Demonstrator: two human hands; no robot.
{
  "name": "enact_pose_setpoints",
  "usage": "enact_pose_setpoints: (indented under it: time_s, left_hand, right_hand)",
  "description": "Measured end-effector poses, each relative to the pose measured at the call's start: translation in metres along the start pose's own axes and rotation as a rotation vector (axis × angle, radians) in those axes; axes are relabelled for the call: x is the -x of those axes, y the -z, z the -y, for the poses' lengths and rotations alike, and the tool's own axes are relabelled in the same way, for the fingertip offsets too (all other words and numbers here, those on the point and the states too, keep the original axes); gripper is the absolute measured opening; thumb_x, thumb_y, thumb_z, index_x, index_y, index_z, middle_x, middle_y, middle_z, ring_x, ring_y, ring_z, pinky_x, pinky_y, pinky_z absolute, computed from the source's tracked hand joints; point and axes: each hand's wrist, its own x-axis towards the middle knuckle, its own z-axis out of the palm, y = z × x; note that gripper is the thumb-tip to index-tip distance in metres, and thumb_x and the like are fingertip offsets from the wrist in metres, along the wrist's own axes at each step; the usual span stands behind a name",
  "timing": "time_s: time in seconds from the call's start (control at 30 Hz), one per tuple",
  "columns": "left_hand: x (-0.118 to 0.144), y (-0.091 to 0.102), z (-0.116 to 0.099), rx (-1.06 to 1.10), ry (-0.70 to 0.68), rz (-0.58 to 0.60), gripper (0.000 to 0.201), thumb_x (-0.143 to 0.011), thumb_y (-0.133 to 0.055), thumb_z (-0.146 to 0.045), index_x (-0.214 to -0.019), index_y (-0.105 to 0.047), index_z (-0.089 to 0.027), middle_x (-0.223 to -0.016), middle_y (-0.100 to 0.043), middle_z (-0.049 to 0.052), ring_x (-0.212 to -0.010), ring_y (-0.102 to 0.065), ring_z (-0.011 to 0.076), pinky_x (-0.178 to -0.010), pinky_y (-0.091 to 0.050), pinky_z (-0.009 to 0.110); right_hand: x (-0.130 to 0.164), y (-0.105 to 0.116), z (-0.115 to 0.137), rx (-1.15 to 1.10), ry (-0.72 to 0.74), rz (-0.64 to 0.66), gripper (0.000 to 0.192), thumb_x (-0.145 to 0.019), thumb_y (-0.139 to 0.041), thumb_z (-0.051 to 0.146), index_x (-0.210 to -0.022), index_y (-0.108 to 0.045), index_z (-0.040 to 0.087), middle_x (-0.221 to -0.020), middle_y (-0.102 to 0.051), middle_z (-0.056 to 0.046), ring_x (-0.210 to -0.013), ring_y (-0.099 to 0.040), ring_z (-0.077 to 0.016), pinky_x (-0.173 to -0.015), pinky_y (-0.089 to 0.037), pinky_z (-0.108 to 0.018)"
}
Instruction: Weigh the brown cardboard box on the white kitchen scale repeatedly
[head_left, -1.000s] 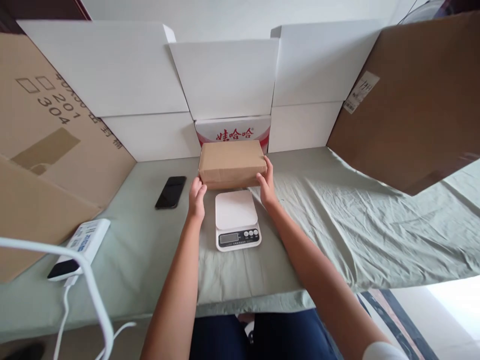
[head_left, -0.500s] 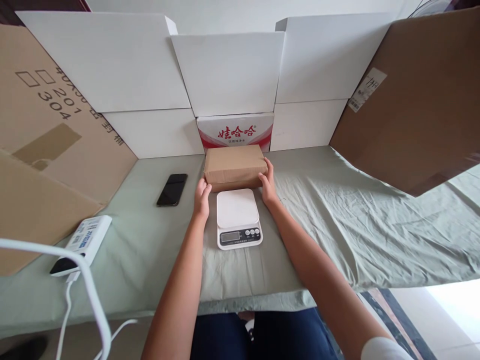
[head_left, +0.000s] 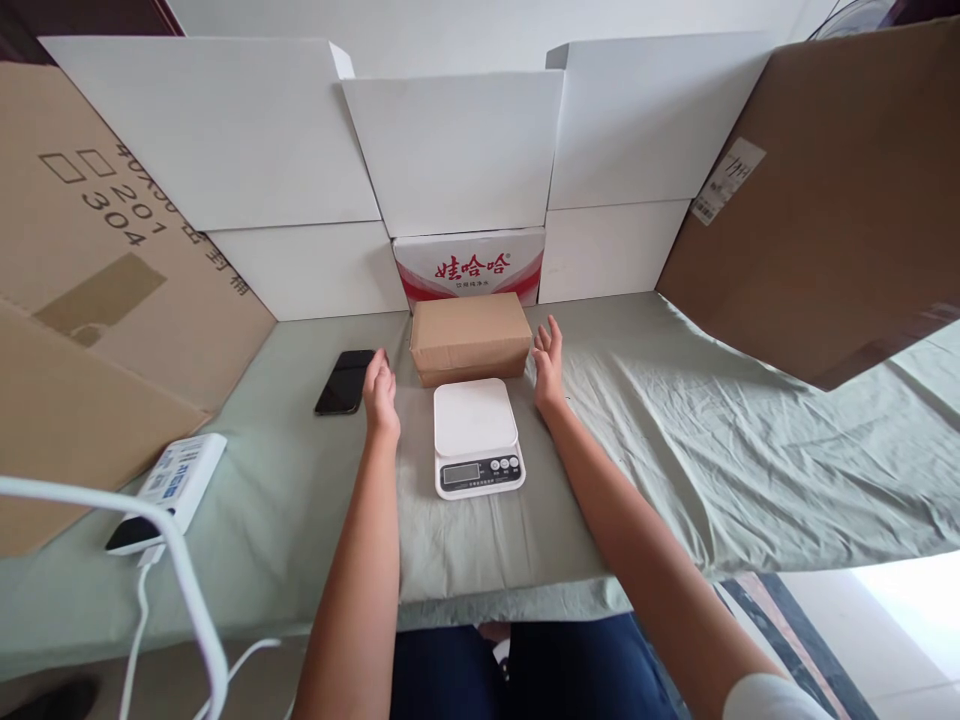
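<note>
A small brown cardboard box (head_left: 471, 335) rests on the green cloth just behind a white kitchen scale (head_left: 476, 438). The scale's plate is bare, and its display and buttons face me. To the left of the box is my left hand (head_left: 382, 393), held upright, apart from the box, with nothing in it. It partly overlaps the edge of a black phone (head_left: 343, 382) lying on the cloth. My right hand (head_left: 549, 362) stands just right of the box, palm inward, fingers loosely extended and holding nothing.
Stacked white boxes (head_left: 457, 150) wall off the back, with a red-lettered carton (head_left: 470, 264) below. Large cardboard boxes stand at left (head_left: 97, 250) and right (head_left: 817, 200). A white power strip (head_left: 169, 490) with a cable lies at left. A white curved tube (head_left: 176, 555) crosses the lower left.
Both hands have let go of the cardboard box and moved outward, the left one toward the phone and the right one slightly right. The box stays behind the scale.
</note>
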Motion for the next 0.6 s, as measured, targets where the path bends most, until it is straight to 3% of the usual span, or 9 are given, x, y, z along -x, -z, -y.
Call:
enact_pose_setpoints:
  time_s: [0.23, 0.37, 0.6]
  left_hand:
    - [0.002, -0.009, 0.014, -0.065, 0.040, 0.132, 0.064, -0.088, -0.059, -0.058, -0.143, -0.057, -0.026, -0.159, -0.047, 0.010, -0.150, -0.038, 0.0284, -0.122, -0.030, 0.045]
    - [0.004, -0.012, 0.016, -0.107, -0.030, 0.261, 0.062, -0.090, -0.057, -0.060, -0.142, -0.058, -0.025, -0.155, -0.051, 0.010, -0.149, -0.040, 0.0275, -0.123, -0.030, 0.045]
    - [0.007, -0.015, 0.015, -0.105, -0.010, 0.285, 0.064, -0.089, -0.056, -0.063, -0.138, -0.061, -0.023, -0.149, -0.058, 0.011, -0.144, -0.047, 0.0291, -0.120, -0.034, 0.046]
  right_hand:
    - [0.003, -0.009, -0.003, 0.087, 0.071, 0.115, 0.076, -0.089, -0.051, 0.054, -0.156, -0.026, 0.027, -0.167, -0.033, -0.007, -0.155, -0.032, -0.0270, -0.128, -0.024, -0.053]
    - [0.004, -0.011, -0.003, 0.150, 0.089, 0.117, 0.077, -0.089, -0.053, 0.049, -0.157, -0.026, 0.025, -0.169, -0.027, -0.003, -0.157, -0.026, -0.0239, -0.131, -0.018, -0.048]
    - [0.007, -0.012, 0.005, 0.174, 0.076, 0.120, 0.079, -0.089, -0.056, 0.045, -0.158, -0.026, 0.023, -0.170, -0.024, -0.004, -0.160, -0.018, -0.0252, -0.132, -0.014, -0.048]
